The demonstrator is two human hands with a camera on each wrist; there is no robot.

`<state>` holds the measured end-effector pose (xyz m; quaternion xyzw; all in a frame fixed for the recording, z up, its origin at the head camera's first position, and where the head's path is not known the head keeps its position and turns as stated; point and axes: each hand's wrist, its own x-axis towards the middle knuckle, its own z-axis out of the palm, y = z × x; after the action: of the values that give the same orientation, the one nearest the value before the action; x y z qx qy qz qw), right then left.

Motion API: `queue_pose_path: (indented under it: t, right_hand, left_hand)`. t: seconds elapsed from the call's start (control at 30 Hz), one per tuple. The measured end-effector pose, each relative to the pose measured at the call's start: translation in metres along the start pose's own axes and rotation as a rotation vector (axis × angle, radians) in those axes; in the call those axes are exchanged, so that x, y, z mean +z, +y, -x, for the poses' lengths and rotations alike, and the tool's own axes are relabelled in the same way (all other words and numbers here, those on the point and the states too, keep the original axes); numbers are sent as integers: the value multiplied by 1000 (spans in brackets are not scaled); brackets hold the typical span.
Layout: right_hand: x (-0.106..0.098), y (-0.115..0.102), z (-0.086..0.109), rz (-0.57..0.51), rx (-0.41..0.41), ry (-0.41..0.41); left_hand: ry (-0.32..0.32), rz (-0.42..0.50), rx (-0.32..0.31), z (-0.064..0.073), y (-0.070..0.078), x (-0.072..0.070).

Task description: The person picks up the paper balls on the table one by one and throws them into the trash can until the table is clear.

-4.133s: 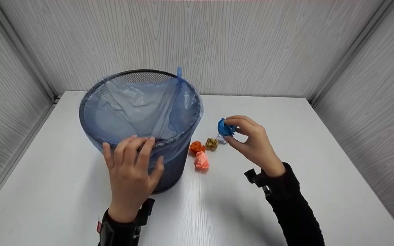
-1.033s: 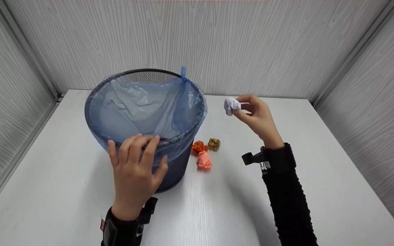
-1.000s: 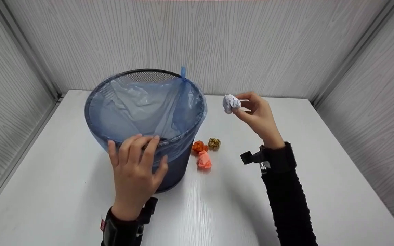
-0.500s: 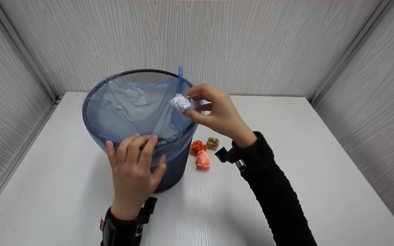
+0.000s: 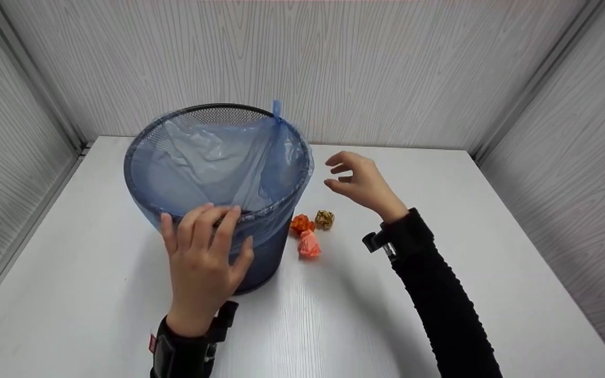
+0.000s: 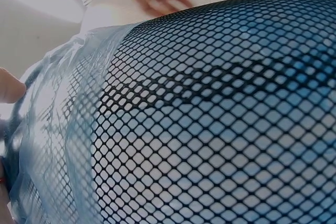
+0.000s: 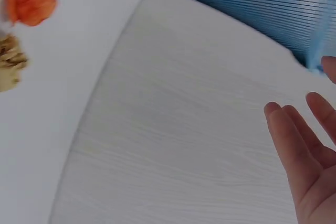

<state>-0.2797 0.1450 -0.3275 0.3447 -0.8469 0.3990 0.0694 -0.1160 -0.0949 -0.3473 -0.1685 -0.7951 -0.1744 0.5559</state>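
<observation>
A black mesh wastebasket stands left of centre in the head view, lined with a translucent blue plastic bag folded over its rim. My left hand holds the near rim, fingers over the top and thumb outside. To the right of the basket, my right hand hangs in the air with loosely bent fingers and nothing between them. Beside the basket's right side lie an orange crumpled paper ball, a coral one and a gold-brown one. The bottom of the bag is hidden.
The white table extends right of the basket and in front of it. A pale wood-grain panel closes the back, with side walls left and right. A knotted bag end sticks up from the rim.
My right hand carried a white paper ball left over the basket, released it out of sight, and came back right. Earlier it held a blue ball. My left hand stays on the rim.
</observation>
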Motion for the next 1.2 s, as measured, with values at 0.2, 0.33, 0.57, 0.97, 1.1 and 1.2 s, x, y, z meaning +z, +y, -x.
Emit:
queue_pose_path:
  t: [0.2,0.33,0.57,0.97,1.1,1.2]
  right_hand:
    - [30,57,3,265,109,-163]
    - [48,79,7,405,155,-277]
    - [65,95,14,504,194,-431]
    - [59,94,22,439,138,-352]
    - [42,69,33,389,54,-173]
    - [29,43,44,325,-14,-23]
  left_hand:
    - [1,-10,1,2,1,0]
    - [0,-17,5,3,3,0]
    - [-8,-17,12,2,6,2]
    - [-16,-17,22,1,8,5]
    - [-26,-18,23,1,9,5]
    - [-36,-18,24,0,9,5]
